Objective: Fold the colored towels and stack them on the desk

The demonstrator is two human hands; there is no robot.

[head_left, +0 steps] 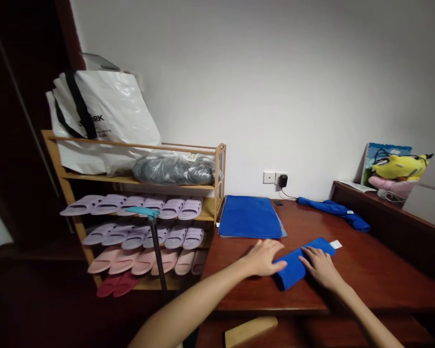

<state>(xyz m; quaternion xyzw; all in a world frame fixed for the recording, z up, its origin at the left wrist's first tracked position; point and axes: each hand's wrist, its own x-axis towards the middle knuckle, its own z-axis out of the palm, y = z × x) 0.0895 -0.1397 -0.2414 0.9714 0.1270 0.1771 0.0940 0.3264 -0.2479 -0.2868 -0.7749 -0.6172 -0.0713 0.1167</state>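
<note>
A folded or rolled blue cloth [293, 271] with a white tag [336, 244] lies slantwise on the brown desk [369, 270]. At its left end is my left hand [265, 257], thumb and fingers apart, near or touching the edge. My right hand [322, 267] rests on the cloth's near side, fingers stretched out over it. Behind my left hand a flat stack of blue cloth [251, 216] sits on a clear sheet. Another blue cloth [333, 210], loosely bunched, lies at the back right of the desk.
Left of the desk stands a wooden shoe rack [217, 193] with rows of slippers [141, 237] and a white bag [112, 111] on top. A blue-topped pole [155, 241] stands before it. A black plug [283, 181] is in the wall. A yellow plush toy [398, 166] sits on the right ledge.
</note>
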